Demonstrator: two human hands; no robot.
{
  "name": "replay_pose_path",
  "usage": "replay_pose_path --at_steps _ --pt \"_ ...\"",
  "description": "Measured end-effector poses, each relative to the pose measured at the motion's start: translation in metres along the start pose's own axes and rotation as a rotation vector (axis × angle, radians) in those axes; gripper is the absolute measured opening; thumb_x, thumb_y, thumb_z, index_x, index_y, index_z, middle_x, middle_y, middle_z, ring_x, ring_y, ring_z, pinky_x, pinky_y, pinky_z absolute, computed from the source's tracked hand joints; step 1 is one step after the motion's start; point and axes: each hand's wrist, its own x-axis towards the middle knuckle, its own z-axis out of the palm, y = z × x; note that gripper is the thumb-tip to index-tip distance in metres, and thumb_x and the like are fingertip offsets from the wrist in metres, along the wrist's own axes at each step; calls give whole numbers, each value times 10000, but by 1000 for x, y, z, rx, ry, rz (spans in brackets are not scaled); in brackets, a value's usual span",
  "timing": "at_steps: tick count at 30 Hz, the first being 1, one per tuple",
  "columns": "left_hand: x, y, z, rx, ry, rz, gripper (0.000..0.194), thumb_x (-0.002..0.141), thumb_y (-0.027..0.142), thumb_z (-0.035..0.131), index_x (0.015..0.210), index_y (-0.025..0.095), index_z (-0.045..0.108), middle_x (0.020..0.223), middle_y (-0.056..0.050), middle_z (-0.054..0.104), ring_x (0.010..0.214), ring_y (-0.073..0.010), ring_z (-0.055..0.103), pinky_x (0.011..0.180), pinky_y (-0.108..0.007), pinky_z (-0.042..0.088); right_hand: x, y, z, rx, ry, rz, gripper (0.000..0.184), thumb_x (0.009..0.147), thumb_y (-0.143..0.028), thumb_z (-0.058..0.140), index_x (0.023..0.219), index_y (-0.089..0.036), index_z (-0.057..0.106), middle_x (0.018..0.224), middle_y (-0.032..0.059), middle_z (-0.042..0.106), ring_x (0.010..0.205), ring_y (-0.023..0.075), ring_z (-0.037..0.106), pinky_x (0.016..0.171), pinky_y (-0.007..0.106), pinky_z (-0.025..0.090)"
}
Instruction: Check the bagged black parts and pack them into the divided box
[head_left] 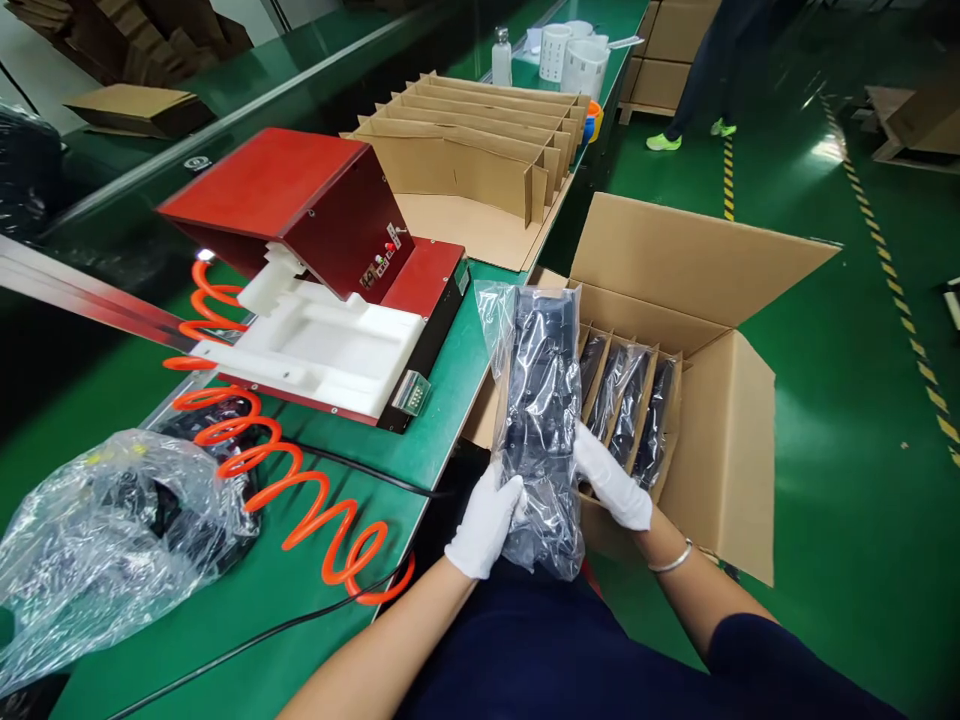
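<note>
Between my two white-gloved hands is a long black plastic part in a clear bag (541, 390), tilted upward in front of me. My left hand (484, 520) grips its lower left edge, thumb over the front. Along the right edge, my right hand (609, 480) presses with its fingers partly hidden behind the bag. Just beyond and to the right stands an open cardboard box (739, 440). Inside it, several bagged black parts (630, 405) stand upright between cardboard dividers. The held part hides the box's left side.
A red machine with a white fixture (330, 340) sits on the green bench (442, 400), beside a coiled orange air hose (300, 490). Cardboard dividers (465, 150) stand farther back. Clear plastic bags (112, 540) lie at the left. A person's legs (701, 80) show beyond the box.
</note>
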Motion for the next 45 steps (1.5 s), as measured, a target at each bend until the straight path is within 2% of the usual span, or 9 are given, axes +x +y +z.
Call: replay_pose_path --at_steps 2,4,9,12,15,28,33,40,45 --pt "2 -3 -1 -15 6 -12 230 781 382 680 866 202 565 620 47 574 545 -113 503 581 -236 437 -14 11 7 56 -89 124 679 918 -614 651 1458 -218 536 1482 132 567 1395 290 517 1244 492 333" --pt "4 -7 -4 -23 0 -9 260 778 376 695 947 193 619 732 11 647 666 -146 598 668 -262 496 -22 23 16 97 -60 165 712 872 -623 700 1424 -203 543 1390 151 630 1259 299 617 1184 515 410" --pt "7 -10 -7 -35 9 -7 377 770 372 715 1094 185 672 933 -53 737 882 -220 699 895 -359 550 -21 43 31 119 68 69 726 839 -643 708 1395 -207 546 1283 151 679 1161 283 666 1113 481 484" --pt "7 -9 -7 -45 9 7 478 783 376 717 1219 187 665 1164 -90 733 1061 -246 697 1053 -401 496 -20 48 30 84 99 11 732 836 -635 714 1401 -203 541 1290 158 673 1174 278 663 1105 466 492" --pt "8 -11 -7 -45 -7 3 514 787 376 730 1256 177 662 1269 -115 707 1140 -269 676 1114 -437 457 -23 50 28 43 114 -9 724 838 -632 709 1399 -204 549 1315 165 660 1203 284 652 1129 473 469" --pt "4 -4 -3 -58 -2 -12 540 773 362 732 1281 193 668 1284 -104 709 1140 -260 683 1119 -431 459 -23 52 26 6 135 -14 716 843 -658 682 1380 -197 573 1321 165 662 1278 301 613 1145 477 455" --pt "4 -4 -3 -59 6 -4 525 765 357 725 1260 192 667 1261 -97 714 1143 -256 678 1109 -419 465 -22 51 28 26 112 5 714 838 -657 692 1374 -201 571 1322 165 663 1223 293 643 1107 469 490" --pt "7 -2 -3 -77 -2 -80 406 749 352 736 1114 185 672 1002 -52 739 948 -226 698 909 -357 545 -19 54 25 11 120 40 671 843 -649 683 1319 -189 574 1166 138 701 1162 295 652 1106 498 487" --pt "6 1 -2 -110 -20 -111 423 740 341 746 1119 178 656 915 -42 728 807 -191 680 798 -317 548 -17 53 23 24 112 32 697 833 -639 703 1348 -195 550 1241 141 677 1221 292 623 1126 493 466"
